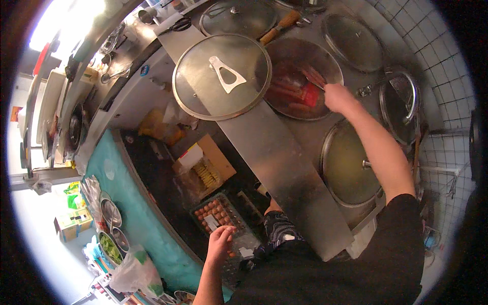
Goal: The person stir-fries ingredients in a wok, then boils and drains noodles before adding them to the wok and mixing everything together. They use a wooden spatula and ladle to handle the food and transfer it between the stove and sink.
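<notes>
My right hand (339,98) is closed around the end of a reddish utensil, perhaps tongs or a brush (314,77), over a large round pan (301,49). Inside the pan, dark reddish liquid surrounds a bright red item (311,95) that I cannot identify. To the left a glass lid (190,84) with a metal handle lies across the steel counter ledge and meets the pan's edge. My left hand (222,238) hangs in front of the counter, its fingers bent with thumb and fingertips close together; nothing clear shows in it. Below it is a tray of brown eggs (213,211).
Lidded pots (347,167) and more glass lids (352,42) stand around the pan, with a curved faucet (413,95) at the right. A wooden-handled tool (282,26) lies behind. An open cardboard box (219,156) sits low beyond the steel ledge (274,152). Bowls of greens (109,249) stand left.
</notes>
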`<move>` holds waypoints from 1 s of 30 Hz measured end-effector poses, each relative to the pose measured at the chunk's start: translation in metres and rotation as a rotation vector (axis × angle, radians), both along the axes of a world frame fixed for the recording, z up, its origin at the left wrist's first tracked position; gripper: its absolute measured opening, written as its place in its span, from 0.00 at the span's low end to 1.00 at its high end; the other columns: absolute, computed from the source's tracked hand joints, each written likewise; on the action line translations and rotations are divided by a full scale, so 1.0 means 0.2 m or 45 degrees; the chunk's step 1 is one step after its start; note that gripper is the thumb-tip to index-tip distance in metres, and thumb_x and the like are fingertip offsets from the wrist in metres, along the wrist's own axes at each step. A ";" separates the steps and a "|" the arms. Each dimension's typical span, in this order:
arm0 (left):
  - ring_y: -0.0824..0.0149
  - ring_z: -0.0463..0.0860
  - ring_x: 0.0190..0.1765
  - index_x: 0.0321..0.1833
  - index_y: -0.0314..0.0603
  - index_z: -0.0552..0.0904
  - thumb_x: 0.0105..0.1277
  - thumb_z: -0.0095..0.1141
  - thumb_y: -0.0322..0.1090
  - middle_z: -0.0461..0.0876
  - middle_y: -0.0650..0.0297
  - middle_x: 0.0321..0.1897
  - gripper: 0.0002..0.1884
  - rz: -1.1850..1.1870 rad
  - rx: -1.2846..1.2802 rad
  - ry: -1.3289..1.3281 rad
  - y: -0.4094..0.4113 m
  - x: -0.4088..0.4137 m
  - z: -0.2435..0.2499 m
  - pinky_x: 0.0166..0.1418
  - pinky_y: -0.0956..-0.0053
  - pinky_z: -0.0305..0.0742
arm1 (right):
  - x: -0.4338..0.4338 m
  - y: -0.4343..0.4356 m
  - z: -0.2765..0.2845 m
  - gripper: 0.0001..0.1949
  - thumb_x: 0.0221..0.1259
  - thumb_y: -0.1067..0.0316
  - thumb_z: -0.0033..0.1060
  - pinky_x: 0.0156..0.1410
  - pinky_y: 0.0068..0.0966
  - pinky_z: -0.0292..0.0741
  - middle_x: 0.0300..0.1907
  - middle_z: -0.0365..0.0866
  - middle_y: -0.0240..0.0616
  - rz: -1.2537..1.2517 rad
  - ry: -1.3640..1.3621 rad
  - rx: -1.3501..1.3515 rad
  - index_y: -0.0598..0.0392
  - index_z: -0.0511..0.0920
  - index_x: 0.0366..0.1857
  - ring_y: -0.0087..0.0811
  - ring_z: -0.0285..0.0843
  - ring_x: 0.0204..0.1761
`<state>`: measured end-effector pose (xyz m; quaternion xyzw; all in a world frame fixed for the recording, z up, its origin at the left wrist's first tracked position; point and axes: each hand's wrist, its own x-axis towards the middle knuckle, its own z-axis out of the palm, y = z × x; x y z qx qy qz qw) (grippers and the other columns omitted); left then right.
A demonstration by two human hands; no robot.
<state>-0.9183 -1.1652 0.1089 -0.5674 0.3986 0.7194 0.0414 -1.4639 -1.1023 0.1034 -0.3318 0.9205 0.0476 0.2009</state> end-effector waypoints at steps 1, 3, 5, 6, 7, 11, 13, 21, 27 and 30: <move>0.81 0.62 0.18 0.45 0.40 0.82 0.73 0.54 0.41 0.68 0.74 0.20 0.12 -0.003 0.013 -0.008 -0.01 0.00 -0.01 0.19 0.82 0.52 | 0.02 0.00 -0.02 0.09 0.56 0.74 0.55 0.53 0.45 0.81 0.41 0.84 0.60 0.050 0.006 -0.010 0.65 0.82 0.38 0.55 0.85 0.46; 0.81 0.61 0.18 0.45 0.39 0.82 0.73 0.54 0.41 0.67 0.75 0.20 0.12 0.019 0.038 -0.023 0.00 -0.03 -0.01 0.19 0.82 0.52 | 0.05 0.00 -0.04 0.09 0.55 0.75 0.55 0.52 0.45 0.81 0.40 0.85 0.59 0.153 0.017 -0.034 0.65 0.83 0.37 0.55 0.85 0.45; 0.81 0.61 0.18 0.46 0.39 0.82 0.73 0.54 0.41 0.67 0.75 0.19 0.12 0.025 0.054 -0.033 -0.01 -0.04 -0.01 0.20 0.82 0.53 | 0.06 0.02 -0.02 0.09 0.55 0.75 0.55 0.51 0.44 0.81 0.40 0.85 0.58 0.145 -0.004 -0.016 0.64 0.83 0.37 0.54 0.85 0.45; 0.81 0.61 0.18 0.46 0.38 0.82 0.73 0.54 0.41 0.67 0.75 0.19 0.12 0.028 0.059 -0.037 -0.01 -0.05 -0.01 0.20 0.82 0.53 | 0.09 0.01 0.04 0.09 0.55 0.75 0.56 0.51 0.44 0.82 0.40 0.85 0.58 0.153 -0.019 -0.012 0.64 0.84 0.36 0.54 0.85 0.45; 0.81 0.60 0.18 0.46 0.38 0.82 0.73 0.54 0.41 0.66 0.75 0.19 0.12 0.022 0.066 -0.037 -0.01 -0.05 -0.01 0.20 0.82 0.52 | 0.11 0.01 0.08 0.09 0.55 0.75 0.56 0.51 0.43 0.82 0.40 0.85 0.57 0.151 -0.028 -0.005 0.63 0.84 0.36 0.54 0.85 0.45; 0.81 0.60 0.19 0.46 0.37 0.83 0.73 0.54 0.40 0.66 0.76 0.18 0.12 0.007 0.051 -0.040 0.00 -0.07 -0.04 0.22 0.82 0.53 | 0.14 0.03 0.09 0.09 0.55 0.75 0.55 0.50 0.44 0.82 0.40 0.86 0.56 0.257 -0.081 0.112 0.63 0.85 0.36 0.53 0.85 0.45; 0.81 0.60 0.19 0.46 0.37 0.83 0.73 0.53 0.40 0.66 0.76 0.18 0.12 -0.006 0.050 -0.053 -0.01 -0.09 -0.02 0.22 0.82 0.53 | 0.14 0.02 0.08 0.09 0.56 0.75 0.55 0.50 0.44 0.82 0.40 0.86 0.55 0.281 -0.139 0.122 0.63 0.85 0.36 0.53 0.86 0.45; 0.81 0.61 0.20 0.46 0.37 0.82 0.73 0.54 0.40 0.66 0.76 0.19 0.13 -0.032 0.009 -0.072 0.00 -0.13 -0.01 0.23 0.82 0.54 | 0.11 -0.02 0.00 0.10 0.59 0.73 0.53 0.48 0.44 0.83 0.39 0.87 0.53 0.268 0.076 0.066 0.62 0.85 0.35 0.50 0.87 0.43; 0.80 0.61 0.21 0.47 0.36 0.82 0.73 0.53 0.41 0.66 0.76 0.20 0.14 -0.031 0.020 -0.061 0.01 -0.10 -0.04 0.24 0.82 0.54 | 0.02 -0.05 -0.03 0.11 0.62 0.71 0.51 0.48 0.45 0.83 0.39 0.87 0.53 0.277 0.189 0.031 0.61 0.86 0.36 0.50 0.87 0.44; 0.80 0.62 0.21 0.48 0.36 0.83 0.73 0.53 0.40 0.66 0.76 0.20 0.14 -0.048 0.002 -0.083 0.02 -0.08 -0.03 0.24 0.82 0.55 | 0.03 -0.07 0.05 0.11 0.62 0.71 0.51 0.49 0.44 0.83 0.41 0.86 0.54 0.211 0.175 -0.023 0.62 0.85 0.38 0.51 0.86 0.45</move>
